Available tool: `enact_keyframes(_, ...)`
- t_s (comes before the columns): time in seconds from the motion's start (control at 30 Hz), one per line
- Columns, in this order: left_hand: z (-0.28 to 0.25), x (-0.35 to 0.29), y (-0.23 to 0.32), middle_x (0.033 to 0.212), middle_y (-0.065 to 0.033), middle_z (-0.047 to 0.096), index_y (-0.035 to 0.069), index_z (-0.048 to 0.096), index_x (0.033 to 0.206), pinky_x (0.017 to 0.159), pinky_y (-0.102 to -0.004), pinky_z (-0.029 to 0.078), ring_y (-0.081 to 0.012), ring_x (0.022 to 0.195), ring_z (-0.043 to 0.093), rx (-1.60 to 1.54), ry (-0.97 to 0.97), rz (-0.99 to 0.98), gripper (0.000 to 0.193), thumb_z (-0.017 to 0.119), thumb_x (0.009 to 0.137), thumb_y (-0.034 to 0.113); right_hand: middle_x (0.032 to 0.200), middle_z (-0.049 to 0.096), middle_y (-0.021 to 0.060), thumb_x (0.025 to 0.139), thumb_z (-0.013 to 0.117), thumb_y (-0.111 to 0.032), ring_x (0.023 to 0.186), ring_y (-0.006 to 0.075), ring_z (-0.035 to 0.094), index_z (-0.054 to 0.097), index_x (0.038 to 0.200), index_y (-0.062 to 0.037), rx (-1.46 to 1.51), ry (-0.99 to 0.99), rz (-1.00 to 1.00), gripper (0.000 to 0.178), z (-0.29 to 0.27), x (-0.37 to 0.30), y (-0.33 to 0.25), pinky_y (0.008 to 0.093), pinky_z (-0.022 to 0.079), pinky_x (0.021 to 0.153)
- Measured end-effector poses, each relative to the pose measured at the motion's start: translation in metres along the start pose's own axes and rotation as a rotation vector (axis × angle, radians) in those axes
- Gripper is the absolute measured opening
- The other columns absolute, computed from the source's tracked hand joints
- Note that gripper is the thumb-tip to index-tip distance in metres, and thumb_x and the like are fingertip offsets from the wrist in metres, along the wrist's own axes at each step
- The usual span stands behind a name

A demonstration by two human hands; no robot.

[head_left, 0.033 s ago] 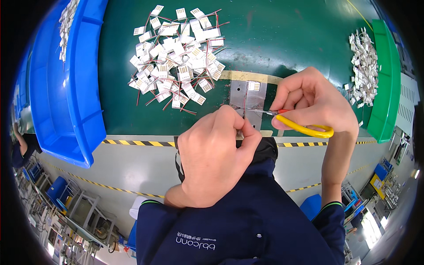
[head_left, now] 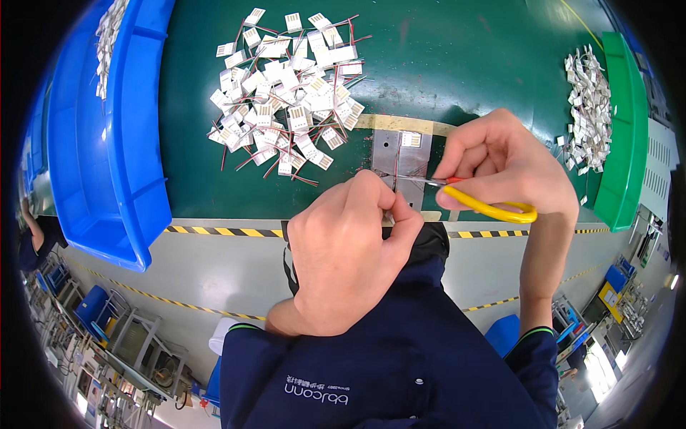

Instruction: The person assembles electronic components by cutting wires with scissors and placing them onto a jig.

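Note:
My left hand [head_left: 350, 250] is closed in a pinch around thin red and dark wires [head_left: 396, 171]. They run up to a small white USB-type connector piece [head_left: 410, 139] lying on a metal plate [head_left: 386, 143]. My right hand [head_left: 507, 164] grips yellow-handled scissors [head_left: 493, 209], with some red showing at the handle. Their slim metal blades point left and reach the wires just above my left fingertips. Whether the blades touch the wires I cannot tell. The wire ends are hidden under my left fingers.
A pile of white connector pieces with wires [head_left: 286, 93] lies on the green table [head_left: 443, 57]. At left stands a blue bin [head_left: 107, 143]; at right, more white pieces [head_left: 589, 107] lie beside a green bin [head_left: 625, 143]. Striped tape [head_left: 236, 231] crosses below the table edge.
My right hand and the scissors have shifted very slightly to the left. My left hand and the connector piece stay where they were.

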State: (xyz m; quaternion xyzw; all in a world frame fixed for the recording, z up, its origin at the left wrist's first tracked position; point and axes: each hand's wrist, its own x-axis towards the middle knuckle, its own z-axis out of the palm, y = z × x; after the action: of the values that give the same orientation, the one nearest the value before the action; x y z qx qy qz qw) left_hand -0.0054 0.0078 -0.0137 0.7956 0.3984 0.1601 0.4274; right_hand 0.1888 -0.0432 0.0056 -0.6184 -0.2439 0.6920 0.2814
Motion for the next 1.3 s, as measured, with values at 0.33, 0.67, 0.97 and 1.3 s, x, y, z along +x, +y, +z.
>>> enact_keyframes(0.33,0.001,-0.001,-0.001,0.049,-0.0026,0.04,0.002,0.051,0.064,0.041,-0.0258,0.03,-0.0108,0.042,0.034,0.028,0.008,0.02,0.019,0.071,0.063,0.0,0.068,0.066,0.0123,0.074,0.066,0.008,0.048,0.0025,0.055,0.062,0.083,0.011,0.024,-0.017,0.031,0.011,0.002,-0.002,-0.007,0.0135,0.035,0.039)
enact_keyframes(0.67,-0.001,0.0,-0.001,0.048,-0.0023,0.038,0.002,0.051,0.063,0.041,-0.0259,0.029,-0.0112,0.041,0.034,0.035,0.011,0.024,0.02,0.07,0.063,0.0,0.068,0.066,0.0118,0.074,0.066,0.008,0.052,0.0037,0.058,0.063,0.082,0.0118,-0.063,-0.018,0.059,0.009,0.001,-0.004,-0.012,0.0131,0.037,0.042)
enact_keyframes(0.97,-0.016,-0.008,0.001,0.052,-0.0007,0.046,0.001,0.056,0.067,0.045,-0.0238,0.033,-0.0069,0.047,0.039,-0.123,-0.092,-0.046,0.014,0.07,0.067,-0.001,0.064,0.065,0.0097,0.074,0.065,0.008,0.048,0.0036,0.056,0.063,0.078,0.0094,-0.128,-0.025,0.057,0.005,0.0,-0.013,-0.019,0.0139,0.036,0.04)
enact_keyframes(1.3,-0.007,-0.006,-0.008,0.075,-0.0046,0.06,-0.002,0.06,0.083,0.062,-0.0205,0.045,-0.0081,0.066,0.057,-0.717,-0.001,-0.062,0.007,0.067,0.08,-0.001,0.077,0.064,0.0098,0.072,0.069,0.009,0.059,0.0098,0.062,0.051,0.105,0.0053,0.221,0.222,-0.354,0.038,0.049,-0.016,0.013,0.0172,0.048,0.048)
